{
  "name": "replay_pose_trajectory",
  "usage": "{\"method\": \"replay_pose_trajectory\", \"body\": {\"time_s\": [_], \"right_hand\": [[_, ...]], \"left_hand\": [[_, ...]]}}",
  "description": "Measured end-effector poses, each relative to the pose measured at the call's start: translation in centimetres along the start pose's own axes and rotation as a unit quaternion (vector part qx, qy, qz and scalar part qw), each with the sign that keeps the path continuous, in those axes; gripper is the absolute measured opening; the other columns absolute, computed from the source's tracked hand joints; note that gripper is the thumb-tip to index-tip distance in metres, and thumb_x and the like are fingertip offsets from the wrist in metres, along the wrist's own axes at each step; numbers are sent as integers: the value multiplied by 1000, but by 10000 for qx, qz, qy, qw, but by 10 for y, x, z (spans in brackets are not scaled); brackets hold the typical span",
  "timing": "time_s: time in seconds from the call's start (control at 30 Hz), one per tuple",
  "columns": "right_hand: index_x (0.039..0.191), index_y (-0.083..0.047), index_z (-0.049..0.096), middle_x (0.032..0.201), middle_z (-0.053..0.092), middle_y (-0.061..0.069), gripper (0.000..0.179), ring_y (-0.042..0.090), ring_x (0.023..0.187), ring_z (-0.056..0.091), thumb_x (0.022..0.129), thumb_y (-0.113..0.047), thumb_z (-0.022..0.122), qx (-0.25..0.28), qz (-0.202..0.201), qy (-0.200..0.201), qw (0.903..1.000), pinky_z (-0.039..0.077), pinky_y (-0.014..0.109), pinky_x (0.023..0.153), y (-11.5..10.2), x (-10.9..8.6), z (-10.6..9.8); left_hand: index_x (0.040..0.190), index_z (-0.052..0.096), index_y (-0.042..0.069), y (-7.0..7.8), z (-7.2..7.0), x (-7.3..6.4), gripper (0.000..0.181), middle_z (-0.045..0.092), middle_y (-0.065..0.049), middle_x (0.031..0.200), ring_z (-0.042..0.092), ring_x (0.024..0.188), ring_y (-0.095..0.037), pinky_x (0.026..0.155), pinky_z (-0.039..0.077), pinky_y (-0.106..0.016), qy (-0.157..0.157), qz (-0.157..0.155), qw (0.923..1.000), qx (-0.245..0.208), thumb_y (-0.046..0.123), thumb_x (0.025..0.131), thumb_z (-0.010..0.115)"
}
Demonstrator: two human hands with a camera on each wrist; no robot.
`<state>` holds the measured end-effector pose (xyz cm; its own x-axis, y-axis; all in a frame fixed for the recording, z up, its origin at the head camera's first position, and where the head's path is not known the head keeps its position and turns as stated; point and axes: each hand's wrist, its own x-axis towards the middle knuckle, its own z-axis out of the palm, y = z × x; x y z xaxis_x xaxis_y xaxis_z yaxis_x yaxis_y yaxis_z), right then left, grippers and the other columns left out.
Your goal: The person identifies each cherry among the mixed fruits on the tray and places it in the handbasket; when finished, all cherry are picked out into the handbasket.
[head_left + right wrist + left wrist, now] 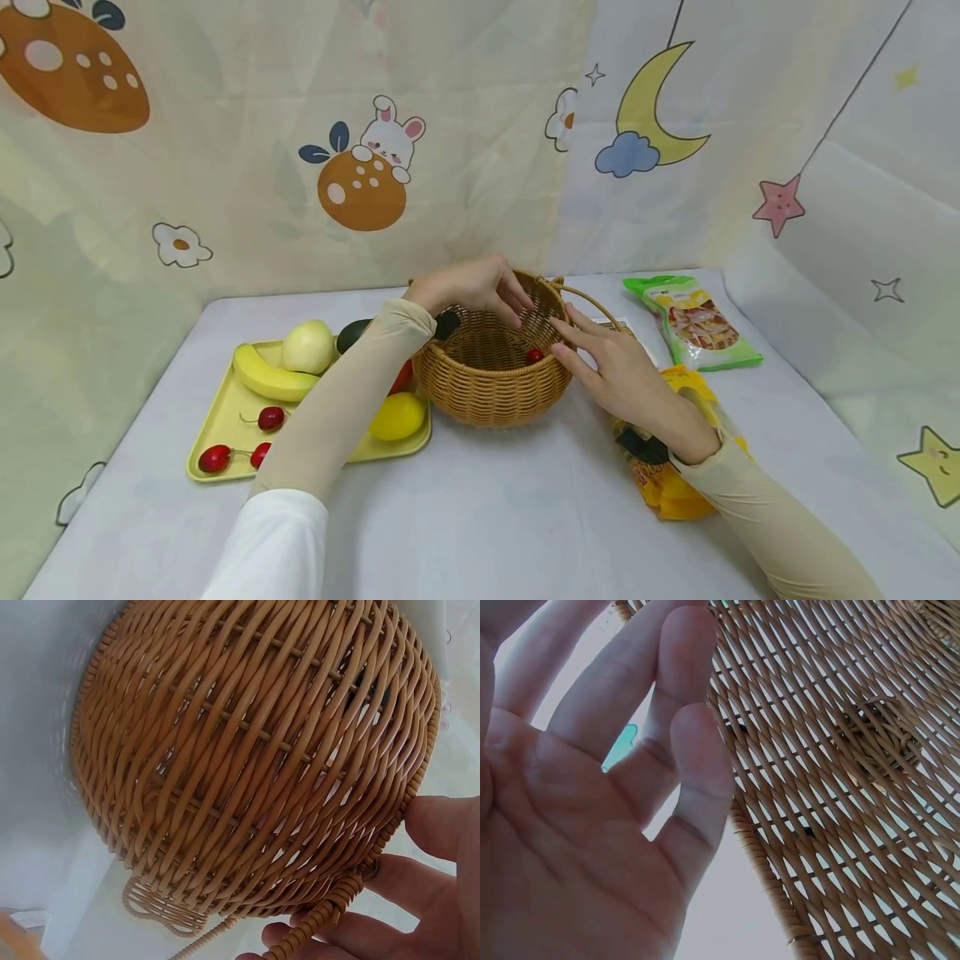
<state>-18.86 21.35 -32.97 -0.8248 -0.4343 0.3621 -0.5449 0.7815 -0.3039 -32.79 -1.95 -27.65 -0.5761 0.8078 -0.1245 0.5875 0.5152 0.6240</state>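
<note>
A brown wicker basket (491,396) stands in the middle of the table, its handle (592,302) lowered to the right. One red cherry (534,356) lies inside it, near the right wall. My left hand (483,287) is over the basket's mouth, fingers loosely bent; the left wrist view shows the palm (577,847) with nothing held, beside the woven wall (840,750). With fairly straight fingers, my right hand (618,371) touches the right rim. In the right wrist view, its thumb (435,825) meets the rim and other fingers are by the handle base (341,896).
Left of the basket, a yellow tray (198,446) carries a banana (270,377), a pale round fruit (307,347), a lemon (397,417) and cherries (215,458), partly behind my left arm. To the right lie a yellow package (678,496) and a green snack bag (697,321).
</note>
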Motion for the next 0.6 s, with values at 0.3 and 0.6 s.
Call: {"method": "replay_pose_trajectory", "body": {"time_s": [0.3, 0.6], "right_hand": [[151, -12, 51, 161, 39, 20, 50, 43, 105, 71, 107, -36, 53, -1, 7, -18, 10000, 50, 58, 105, -2, -1, 0], [152, -12, 50, 161, 39, 20, 49, 31, 73, 70, 108, -36, 52, 19, 6, -36, 10000, 54, 55, 97, -2, -1, 0]], "left_hand": [[127, 74, 10, 19, -30, -24, 37, 75, -8, 125, 73, 114, -18, 96, 58, -34, 658, 148, 9976, -155, 19, 91, 79], [116, 80, 27, 25, -42, -75, 29, 79, 7, 114, 67, 95, -11, 83, 53, -31, 1735, 283, 9844, 115, 29, 88, 83]]}}
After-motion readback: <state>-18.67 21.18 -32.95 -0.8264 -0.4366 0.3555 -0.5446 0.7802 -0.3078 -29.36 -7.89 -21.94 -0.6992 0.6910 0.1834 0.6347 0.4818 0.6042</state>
